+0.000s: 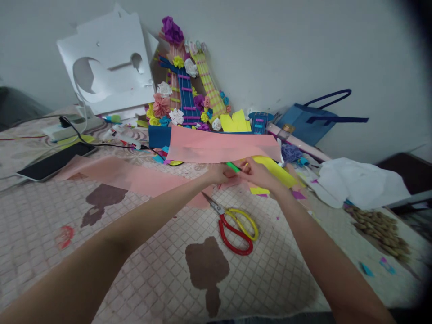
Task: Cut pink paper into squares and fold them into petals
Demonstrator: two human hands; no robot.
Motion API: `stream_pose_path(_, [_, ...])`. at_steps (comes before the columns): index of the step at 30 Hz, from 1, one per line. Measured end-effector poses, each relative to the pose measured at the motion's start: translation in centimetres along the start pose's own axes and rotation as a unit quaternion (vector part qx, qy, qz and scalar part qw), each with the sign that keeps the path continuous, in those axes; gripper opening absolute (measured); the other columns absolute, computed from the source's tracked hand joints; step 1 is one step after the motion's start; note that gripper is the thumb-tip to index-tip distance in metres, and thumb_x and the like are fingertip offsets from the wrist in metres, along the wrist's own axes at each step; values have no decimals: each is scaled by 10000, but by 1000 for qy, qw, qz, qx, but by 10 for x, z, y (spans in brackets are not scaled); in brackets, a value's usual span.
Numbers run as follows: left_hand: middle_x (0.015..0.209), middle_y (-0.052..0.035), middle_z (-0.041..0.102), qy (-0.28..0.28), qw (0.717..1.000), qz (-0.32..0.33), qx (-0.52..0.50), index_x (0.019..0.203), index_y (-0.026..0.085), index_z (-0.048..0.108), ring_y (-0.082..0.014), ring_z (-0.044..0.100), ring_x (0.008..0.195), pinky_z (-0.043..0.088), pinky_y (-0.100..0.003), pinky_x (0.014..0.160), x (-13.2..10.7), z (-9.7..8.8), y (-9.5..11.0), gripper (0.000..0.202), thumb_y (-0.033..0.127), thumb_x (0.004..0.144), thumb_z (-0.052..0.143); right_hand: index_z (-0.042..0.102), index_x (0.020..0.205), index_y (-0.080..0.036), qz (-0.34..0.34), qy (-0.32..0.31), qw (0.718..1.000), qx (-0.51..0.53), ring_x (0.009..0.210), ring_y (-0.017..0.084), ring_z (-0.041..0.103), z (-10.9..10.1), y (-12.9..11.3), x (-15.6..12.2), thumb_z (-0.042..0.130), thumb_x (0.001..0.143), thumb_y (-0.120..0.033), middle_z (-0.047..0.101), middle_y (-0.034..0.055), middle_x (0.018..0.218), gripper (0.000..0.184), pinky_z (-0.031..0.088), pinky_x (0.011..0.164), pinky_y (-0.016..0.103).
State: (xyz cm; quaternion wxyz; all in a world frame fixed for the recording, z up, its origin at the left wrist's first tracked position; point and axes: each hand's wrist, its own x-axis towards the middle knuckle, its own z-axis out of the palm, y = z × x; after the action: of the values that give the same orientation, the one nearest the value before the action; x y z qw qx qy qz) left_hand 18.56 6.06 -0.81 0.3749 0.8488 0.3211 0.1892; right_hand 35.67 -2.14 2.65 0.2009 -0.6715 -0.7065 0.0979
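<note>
Just beyond the red-handled scissors (236,225), the left hand (218,173) and right hand (259,174) pinch a green stick (232,167) at the pink paper (219,147) edge. Even, tight pressure probably keeps it aligned.

Craft clutter on the quilted cover and along the wall

Red-and-yellow scissors (236,227) lie on the quilted cover (151,270), which bears brown patches. Against the wall leans a paper-flower model (187,90), just beside a cut white foam board (108,67); a blue bag (303,123) stands further right. A dark tablet (54,163), a power strip (67,129) and a glue gun (123,135) lie at left; a white cloth (361,182) and a heap of brown nuts (381,229) at right.
</note>
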Motion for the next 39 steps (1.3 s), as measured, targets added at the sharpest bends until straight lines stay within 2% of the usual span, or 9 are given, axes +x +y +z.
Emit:
stream_pose_path(3, [488, 13, 548, -9, 1000, -13, 26, 547, 142, 629, -137, 555, 561, 404, -210, 531, 0, 6, -2, 79, 134, 619, 599, 505, 1050, -215, -2, 32, 998, -54, 774, 275, 626, 30, -10, -22, 608, 782, -288, 666, 95, 888, 296, 429, 604, 327])
stream_pose_path(6, [553, 0, 588, 30, 998, -22, 49, 597, 131, 629, -141, 570, 596, 421, -216, 552, -2, 10, -3, 26, 149, 612, 618, 499, 1103, -196, -9, 49, 997, -57, 873, 308, 616, 47, -10, -34, 583, 804, -287, 639, 146, 1007, 323, 449, 653, 356])
stream_pose_path(12, [836, -58, 680, 106, 993, -3, 60, 841, 126, 625, -150, 626, 735, 476, -241, 647, -23, -18, -3, 132, 191, 734, 582, 504, 1004, -204, -23, 86, 996, -22, 777, 196, 607, 29, -15, -55, 482, 887, -322, 604, 85, 964, 167, 471, 688, 322])
stream_pose_path(17, [861, -49, 674, 108, 991, 40, 74, 874, 151, 602, -154, 634, 784, 485, -245, 661, -85, -76, -19, 122, 217, 793, 539, 509, 910, -218, -52, -107, 992, -42, 750, 197, 606, 21, -53, -104, 580, 834, -366, 623, 26, 841, 180, 429, 626, 296])
stream_pose_path(21, [835, -52, 662, 81, 986, 67, 127, 862, 166, 614, -173, 615, 762, 471, -283, 668, -143, -96, -36, 120, 239, 826, 525, 484, 1107, -227, -19, -132, 988, -75, 900, 254, 623, 32, -71, -131, 620, 774, -249, 631, 62, 1024, 360, 437, 678, 324])
stream_pose_path(25, [1025, -63, 644, 30, 981, 111, 157, 983, 180, 603, -210, 590, 983, 458, -322, 847, -175, -77, -36, 187, 194, 802, 557, 438, 1148, -218, 6, -103, 994, -30, 864, 227, 639, 40, -67, -138, 525, 823, -230, 649, 58, 986, 337, 449, 703, 326])
stream_pose_path(29, [1162, -79, 577, -3, 960, 150, 235, 1094, 180, 553, -247, 550, 1032, 435, -369, 846, -170, -43, -22, 416, 300, 720, 690, 428, 1136, -228, 40, -49, 998, -20, 757, 208, 637, 38, -55, -136, 533, 814, -292, 643, 37, 900, 344, 450, 645, 309])
stream_pose_path(35, [879, -84, 603, 18, 879, 195, 436, 866, 135, 573, -231, 561, 841, 417, -378, 723, -150, -16, -10, 83, 129, 865, 490, 444, 1092, -213, 18, 41, 999, -15, 641, 177, 594, 26, -45, -106, 539, 804, -327, 588, 7, 772, 324, 432, 586, 280])
stream_pose_path(39, [833, -66, 598, 39, 855, 265, 443, 826, 138, 556, -191, 544, 763, 428, -361, 733, -175, -23, -10, 112, 99, 882, 468, 462, 1050, -220, -2, 54, 998, -19, 621, 163, 569, 26, -51, -79, 551, 791, -321, 576, -6, 760, 293, 407, 560, 262])
